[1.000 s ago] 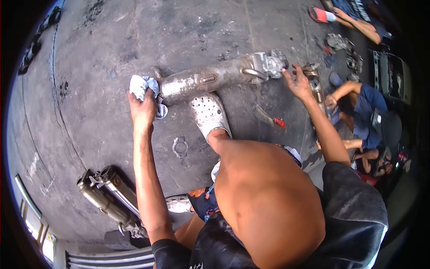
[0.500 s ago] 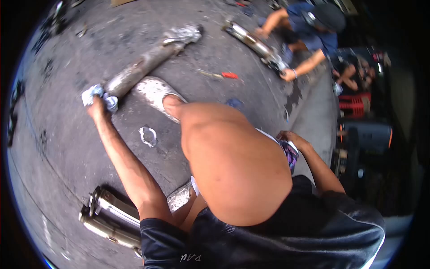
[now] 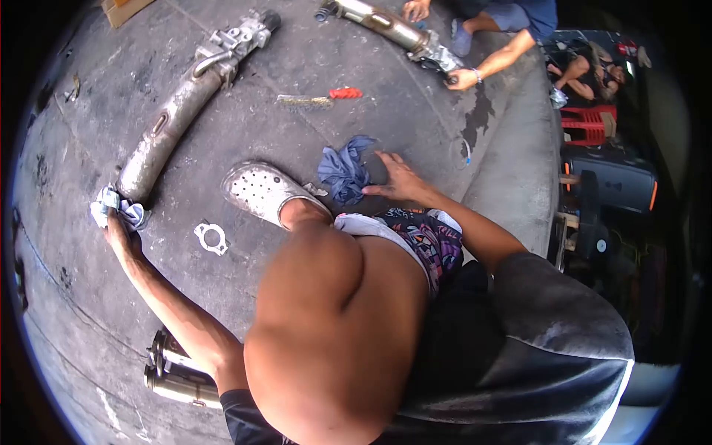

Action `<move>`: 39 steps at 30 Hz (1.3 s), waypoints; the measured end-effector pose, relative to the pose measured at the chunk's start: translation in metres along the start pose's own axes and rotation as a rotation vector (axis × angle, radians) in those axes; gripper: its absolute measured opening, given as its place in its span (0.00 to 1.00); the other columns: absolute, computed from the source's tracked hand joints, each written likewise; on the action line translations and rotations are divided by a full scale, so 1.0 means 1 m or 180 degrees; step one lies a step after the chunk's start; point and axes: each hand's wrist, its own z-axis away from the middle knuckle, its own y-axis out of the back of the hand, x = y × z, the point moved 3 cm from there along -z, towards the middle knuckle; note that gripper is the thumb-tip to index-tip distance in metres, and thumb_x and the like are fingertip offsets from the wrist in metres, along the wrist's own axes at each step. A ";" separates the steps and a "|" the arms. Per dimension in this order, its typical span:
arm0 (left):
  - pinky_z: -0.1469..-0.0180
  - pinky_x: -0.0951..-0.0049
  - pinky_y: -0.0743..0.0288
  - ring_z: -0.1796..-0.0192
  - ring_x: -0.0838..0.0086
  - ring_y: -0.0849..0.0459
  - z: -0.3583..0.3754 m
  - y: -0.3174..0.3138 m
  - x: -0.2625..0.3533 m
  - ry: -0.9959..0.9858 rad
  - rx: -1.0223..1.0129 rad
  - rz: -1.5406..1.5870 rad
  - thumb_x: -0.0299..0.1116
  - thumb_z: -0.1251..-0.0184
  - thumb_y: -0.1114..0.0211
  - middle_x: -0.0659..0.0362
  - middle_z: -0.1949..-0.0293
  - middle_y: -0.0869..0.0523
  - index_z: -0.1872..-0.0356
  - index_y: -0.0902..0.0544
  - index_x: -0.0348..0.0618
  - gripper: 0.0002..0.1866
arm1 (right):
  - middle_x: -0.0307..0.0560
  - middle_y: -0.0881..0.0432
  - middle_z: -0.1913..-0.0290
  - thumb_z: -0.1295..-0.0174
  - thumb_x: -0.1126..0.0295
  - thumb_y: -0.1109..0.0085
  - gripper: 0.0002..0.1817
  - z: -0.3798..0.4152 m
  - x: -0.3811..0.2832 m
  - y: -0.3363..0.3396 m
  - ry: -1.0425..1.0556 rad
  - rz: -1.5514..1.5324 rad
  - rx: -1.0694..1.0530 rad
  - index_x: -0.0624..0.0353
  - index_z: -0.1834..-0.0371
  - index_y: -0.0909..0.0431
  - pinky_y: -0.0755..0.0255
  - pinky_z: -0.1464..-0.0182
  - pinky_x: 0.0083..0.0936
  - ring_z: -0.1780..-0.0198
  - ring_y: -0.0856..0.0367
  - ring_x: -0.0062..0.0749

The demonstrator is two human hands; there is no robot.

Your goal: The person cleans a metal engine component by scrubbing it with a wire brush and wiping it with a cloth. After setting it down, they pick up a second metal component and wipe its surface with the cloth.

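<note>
At the left, my left hand (image 3: 119, 228) is closed on a white cloth (image 3: 107, 206), which lies against the lower end of a stained metal cylinder (image 3: 165, 130). The cylinder rests slantwise on the floor, its cast fitting at the upper end. My right hand (image 3: 402, 178) is spread with its fingers apart, just right of a crumpled blue cloth (image 3: 344, 170); whether a fingertip touches the cloth is unclear. A flat metal ring with two lugs (image 3: 211, 239) lies on the floor below the cylinder.
A co-worker's hands, one at the top (image 3: 417, 9), are at another metal cylinder (image 3: 382, 22). A red-handled brush (image 3: 345, 93) lies mid-floor. More metal tubes (image 3: 182, 387) lie lower left. My shoe (image 3: 259, 189) is near the centre. A red rack (image 3: 586, 126) and a speaker (image 3: 612, 178) stand right.
My right hand has moved from beside my leg out to the blue cloth, now fully visible. My left hand still holds the white cloth at the cylinder's end. The view has shifted.
</note>
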 end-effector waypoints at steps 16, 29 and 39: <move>0.66 0.71 0.15 0.63 0.66 0.09 0.038 0.036 0.046 0.0036 0.0223 -0.0589 0.38 0.23 0.36 0.49 0.57 0.09 0.39 0.22 0.30 0.22 | 0.54 0.11 0.51 0.48 0.73 0.42 0.23 -0.073 0.004 0.151 0.0362 -0.4861 -0.0598 0.65 0.46 0.19 0.17 0.43 0.37 0.50 0.10 0.42; 0.49 0.71 0.20 0.52 0.74 0.14 0.131 0.130 0.066 0.0673 -0.1102 -0.1718 0.23 0.42 0.26 0.56 0.53 0.10 0.40 0.18 0.30 0.26 | 0.58 0.13 0.51 0.50 0.58 0.45 0.34 -0.070 -0.185 0.261 0.1824 -0.4395 -0.1024 0.67 0.40 0.23 0.15 0.56 0.52 0.56 0.12 0.54; 0.48 0.69 0.15 0.52 0.71 0.09 0.167 0.170 0.143 -0.1107 0.0246 0.0204 0.24 0.29 0.35 0.55 0.53 0.09 0.40 0.19 0.34 0.18 | 0.48 0.15 0.58 0.42 0.71 0.48 0.12 -0.022 -0.300 0.293 0.2224 -0.3798 -0.0378 0.60 0.57 0.21 0.18 0.48 0.40 0.56 0.13 0.44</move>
